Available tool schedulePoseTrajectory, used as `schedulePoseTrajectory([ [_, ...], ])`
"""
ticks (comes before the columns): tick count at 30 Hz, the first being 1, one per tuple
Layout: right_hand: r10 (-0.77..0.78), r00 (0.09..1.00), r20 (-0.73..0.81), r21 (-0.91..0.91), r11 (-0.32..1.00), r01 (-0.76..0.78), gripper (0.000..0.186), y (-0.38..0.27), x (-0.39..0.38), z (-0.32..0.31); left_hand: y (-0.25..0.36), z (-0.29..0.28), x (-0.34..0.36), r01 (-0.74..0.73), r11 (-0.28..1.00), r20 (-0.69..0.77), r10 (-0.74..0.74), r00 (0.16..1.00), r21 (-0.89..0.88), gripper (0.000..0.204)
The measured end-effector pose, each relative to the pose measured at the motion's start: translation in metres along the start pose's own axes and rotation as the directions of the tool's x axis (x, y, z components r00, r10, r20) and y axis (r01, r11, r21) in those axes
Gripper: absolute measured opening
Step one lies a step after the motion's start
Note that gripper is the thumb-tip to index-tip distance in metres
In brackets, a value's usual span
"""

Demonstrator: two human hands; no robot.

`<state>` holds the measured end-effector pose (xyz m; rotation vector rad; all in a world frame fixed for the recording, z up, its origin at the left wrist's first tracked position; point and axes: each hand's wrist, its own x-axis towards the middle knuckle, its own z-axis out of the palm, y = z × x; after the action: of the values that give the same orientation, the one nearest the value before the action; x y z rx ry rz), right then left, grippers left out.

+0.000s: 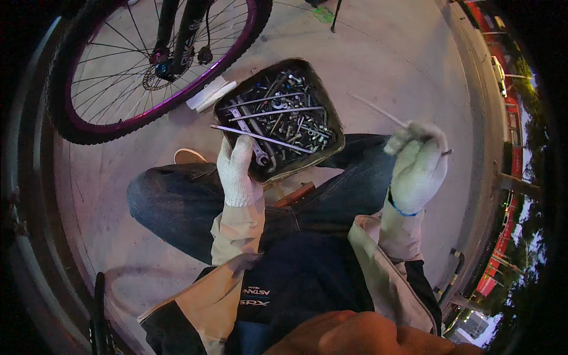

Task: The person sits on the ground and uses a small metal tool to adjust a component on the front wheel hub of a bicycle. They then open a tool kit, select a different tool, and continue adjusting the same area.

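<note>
My left hand (238, 170), in a white knit glove, is closed on the left edge of a dark open box (335, 121). Its fingertips are close to a long L-shaped hex key (266, 139) lying across the box. Two more hex keys lie behind that one, above a heap of bolts, nuts and small metal parts (287, 127). Near the left wall rests a wrench (260, 155). Off to the right of the box, my gloved right hand (419, 163) is raised and grips a long thin rod (378, 109), which looks like another hex key; its dark end sticks out beyond the fingers.
A bicycle wheel (236, 56) with a purple rim and black tyre stands at the upper left. White folded material (212, 94) lies between wheel and box. My crossed legs (171, 192) are below the box, with a reddish-brown piece (296, 194) between them.
</note>
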<state>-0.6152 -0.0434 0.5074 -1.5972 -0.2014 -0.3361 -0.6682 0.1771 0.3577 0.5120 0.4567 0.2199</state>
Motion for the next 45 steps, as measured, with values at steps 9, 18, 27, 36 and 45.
schedulePoseTrajectory([
  [9,-0.22,0.911,0.348,-0.508,0.773,0.38,0.01,-0.017,-0.007,0.015,0.0,0.004,-0.011,0.002,0.999,0.137,-0.008,0.991,0.039,0.047],
  [18,-0.114,0.879,0.464,-0.57,0.721,0.394,0.015,-0.019,-0.01,0.018,0.0,0.005,-0.014,0.0,1.0,0.141,-0.002,0.99,0.02,0.05],
  [27,-0.137,0.853,0.504,-0.45,0.801,0.395,0.015,-0.024,-0.016,-0.002,-0.001,0.003,-0.012,-0.005,0.998,0.113,-0.002,0.994,0.064,0.051],
  [36,-0.23,0.808,0.543,-0.492,0.693,0.528,0.016,-0.019,-0.008,0.015,-0.005,0.0,-0.009,-0.003,0.995,0.119,-0.009,0.993,0.098,0.057],
  [45,-0.21,0.835,0.509,-0.554,0.662,0.505,0.016,-0.004,-0.005,0.023,-0.002,-0.001,-0.008,0.036,0.996,0.1,-0.044,0.994,0.082,0.053],
])
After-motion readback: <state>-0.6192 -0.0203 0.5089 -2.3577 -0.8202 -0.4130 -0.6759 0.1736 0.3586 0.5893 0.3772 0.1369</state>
